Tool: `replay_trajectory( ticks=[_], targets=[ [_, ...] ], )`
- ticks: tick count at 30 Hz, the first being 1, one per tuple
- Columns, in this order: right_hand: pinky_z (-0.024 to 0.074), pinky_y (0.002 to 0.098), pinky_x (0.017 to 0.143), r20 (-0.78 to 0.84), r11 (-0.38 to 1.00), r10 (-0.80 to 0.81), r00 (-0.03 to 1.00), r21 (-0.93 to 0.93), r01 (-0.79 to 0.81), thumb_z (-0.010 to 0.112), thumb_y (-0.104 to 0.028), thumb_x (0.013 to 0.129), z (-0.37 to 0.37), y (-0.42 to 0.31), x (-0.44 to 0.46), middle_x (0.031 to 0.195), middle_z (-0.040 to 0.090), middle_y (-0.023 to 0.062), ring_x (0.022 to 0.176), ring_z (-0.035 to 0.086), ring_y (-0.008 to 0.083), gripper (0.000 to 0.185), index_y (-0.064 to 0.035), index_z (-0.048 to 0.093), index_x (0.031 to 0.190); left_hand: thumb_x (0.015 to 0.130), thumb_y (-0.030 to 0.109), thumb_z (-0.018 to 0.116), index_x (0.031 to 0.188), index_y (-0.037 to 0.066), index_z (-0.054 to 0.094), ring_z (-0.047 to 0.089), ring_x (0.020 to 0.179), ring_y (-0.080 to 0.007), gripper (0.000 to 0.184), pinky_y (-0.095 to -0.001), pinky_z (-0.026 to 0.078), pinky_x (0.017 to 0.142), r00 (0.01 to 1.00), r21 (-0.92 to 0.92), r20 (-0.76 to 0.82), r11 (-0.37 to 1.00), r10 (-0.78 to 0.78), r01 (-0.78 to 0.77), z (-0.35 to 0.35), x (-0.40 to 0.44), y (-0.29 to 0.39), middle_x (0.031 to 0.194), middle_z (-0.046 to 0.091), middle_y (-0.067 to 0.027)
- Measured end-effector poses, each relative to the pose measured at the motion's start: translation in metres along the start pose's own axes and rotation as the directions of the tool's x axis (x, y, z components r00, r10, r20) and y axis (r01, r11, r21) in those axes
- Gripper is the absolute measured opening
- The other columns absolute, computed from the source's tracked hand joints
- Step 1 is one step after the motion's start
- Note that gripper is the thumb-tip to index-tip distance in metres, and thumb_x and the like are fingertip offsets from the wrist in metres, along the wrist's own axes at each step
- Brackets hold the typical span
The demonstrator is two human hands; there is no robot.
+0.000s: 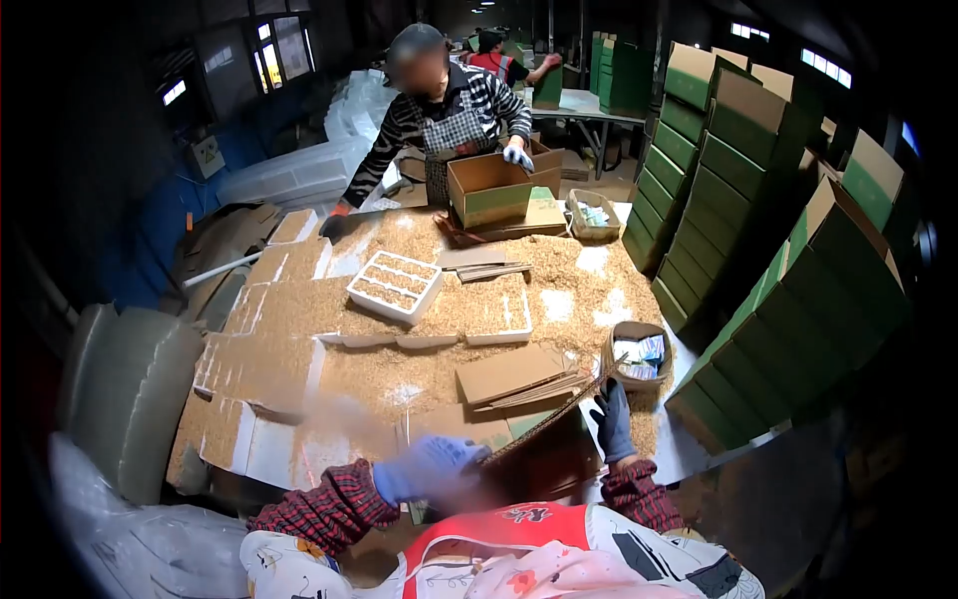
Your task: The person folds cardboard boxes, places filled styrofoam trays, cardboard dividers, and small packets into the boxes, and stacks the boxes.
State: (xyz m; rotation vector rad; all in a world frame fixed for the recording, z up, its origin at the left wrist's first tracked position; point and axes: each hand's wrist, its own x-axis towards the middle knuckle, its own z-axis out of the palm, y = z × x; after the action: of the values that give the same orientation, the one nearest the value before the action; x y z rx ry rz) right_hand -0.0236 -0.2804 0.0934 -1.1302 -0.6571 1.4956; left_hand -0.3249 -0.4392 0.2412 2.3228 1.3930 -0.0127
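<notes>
The right hand (pixel 614 421) holds a cardboard box (pixel 544 454) by its edge. The left hand (pixel 427 469) blurs beside it, its grip impossible to tell.

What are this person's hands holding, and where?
A cardboard box, apparently: the right hand grips its upper rim; the left hand is too blurred to tell.

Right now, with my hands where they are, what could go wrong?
Your right hand is close to the basket of packets, so a knock could spill it. The cardboard sheets lie unevenly piled beside the open box and might slide. The tall green carton stacks could topple if bumped.
</notes>
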Motion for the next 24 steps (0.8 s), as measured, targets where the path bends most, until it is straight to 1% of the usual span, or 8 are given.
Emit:
replay_trajectory(
  ticks=[3, 6, 8, 14, 18, 20, 22, 24],
  targets=[
    [0.0395, 0.0434, 0.099, 0.407, 0.676, -0.391, 0.825, -0.482, 0.558, 0.045, -0.051, 0.096, 0.012, -0.003, -0.028, 0.152, 0.026, 0.0101, 0.133, 0.035, 0.0258, 0.073, -0.012, 0.017, 0.151, 0.085, 0.037, 0.062, 0.121, 0.006, 0.055, 0.061, 0.094, -0.0343, 0.048, -0.0399, 0.05, 0.08, 0.999, -0.119, 0.025, 0.993, 0.027, -0.024, 0.017, 0.005, 0.007, 0.102, 0.062, -0.0163],
    [0.0268, 0.0318, 0.11, 0.222, 0.792, -0.323, 0.92, -0.468, 0.391, 0.06, -0.036, 0.093, 0.042, -0.008, -0.023, 0.149, 0.026, 0.0239, 0.138, 0.029, 0.0264, 0.084, 0.0115, 0.015, 0.145, 0.088, 0.041, 0.061, 0.125, 0.003, 0.051, 0.058, 0.108, -0.0302, 0.054, -0.0366, 0.047, 0.092, 0.986, -0.261, -0.137, 0.957, 0.094, -0.128, 0.057, 0.015, -0.004, 0.117, 0.059, -0.0162],
    [0.0346, 0.0318, 0.102, 0.24, 0.863, -0.234, 0.942, -0.395, 0.315, 0.061, -0.039, 0.091, 0.049, -0.03, -0.028, 0.146, 0.031, 0.0182, 0.129, 0.036, 0.023, 0.087, 0.0085, 0.013, 0.146, 0.088, 0.046, 0.06, 0.135, 0.001, 0.042, 0.048, 0.125, -0.0243, 0.067, -0.0342, 0.037, 0.105, 0.99, -0.818, -0.144, 0.562, -0.003, -0.118, 0.091, 0.027, -0.017, 0.135, 0.049, -0.0157],
    [0.0408, 0.0305, 0.1, 0.212, 0.923, -0.186, 0.959, -0.298, 0.245, 0.067, -0.022, 0.087, 0.007, -0.037, -0.033, 0.143, 0.037, 0.018, 0.125, 0.044, 0.0227, 0.081, 0.0093, 0.02, 0.145, 0.083, 0.022, 0.065, 0.144, 0.004, 0.034, 0.042, 0.128, -0.0216, 0.07, -0.0346, 0.029, 0.11, 0.996, -0.978, 0.084, -0.197, -0.039, 0.074, 0.069, 0.024, -0.009, 0.142, 0.042, -0.0125],
    [0.0458, 0.0312, 0.093, 0.376, 0.761, -0.306, 0.874, -0.455, 0.463, 0.066, -0.015, 0.085, 0.004, -0.061, -0.064, 0.13, 0.052, 0.0134, 0.111, 0.055, 0.0198, 0.058, 0.0008, 0.045, 0.137, 0.082, 0.014, 0.065, 0.139, 0.0, 0.039, 0.041, 0.128, -0.0174, 0.064, -0.0313, 0.032, 0.107, 0.862, -0.932, -0.349, 0.042, -0.367, -0.359, 0.075, 0.046, -0.021, 0.138, 0.045, -0.0086],
    [0.0469, 0.032, 0.09, 0.573, 0.519, -0.042, 0.818, -0.687, 0.508, 0.068, -0.022, 0.085, 0.021, -0.074, -0.07, 0.129, 0.052, 0.0138, 0.111, 0.055, 0.021, 0.055, -0.0018, 0.05, 0.133, 0.089, 0.012, 0.062, 0.137, -0.001, 0.04, 0.045, 0.124, -0.0217, 0.055, -0.0337, 0.036, 0.104, 0.439, -0.79, -0.603, 0.422, -0.667, -0.444, 0.086, 0.062, -0.03, 0.135, 0.047, -0.0128],
    [0.0448, 0.0343, 0.09, 0.849, 0.346, 0.003, 0.528, -0.496, 0.796, 0.066, -0.034, 0.087, 0.031, -0.068, -0.056, 0.119, 0.054, 0.0166, 0.111, 0.052, 0.0279, 0.052, -0.0058, 0.054, 0.129, 0.085, 0.023, 0.066, 0.135, 0.0, 0.043, 0.038, 0.131, -0.0262, 0.06, -0.0381, 0.031, 0.108, 0.386, -0.698, -0.712, 0.648, -0.586, -0.304, 0.075, 0.067, -0.03, 0.143, 0.038, -0.0152],
    [0.042, 0.0354, 0.095, 0.821, 0.168, 0.165, 0.547, -0.57, 0.804, 0.062, -0.04, 0.089, 0.045, -0.075, -0.057, 0.115, 0.054, 0.0175, 0.109, 0.052, 0.0307, 0.05, -0.007, 0.056, 0.127, 0.083, 0.026, 0.066, 0.136, 0.004, 0.045, 0.036, 0.132, -0.0367, 0.061, -0.049, 0.026, 0.109, 0.399, -0.148, -0.904, 0.988, -0.153, 0.044, 0.046, 0.064, -0.012, 0.144, 0.034, -0.0196]
  ],
)
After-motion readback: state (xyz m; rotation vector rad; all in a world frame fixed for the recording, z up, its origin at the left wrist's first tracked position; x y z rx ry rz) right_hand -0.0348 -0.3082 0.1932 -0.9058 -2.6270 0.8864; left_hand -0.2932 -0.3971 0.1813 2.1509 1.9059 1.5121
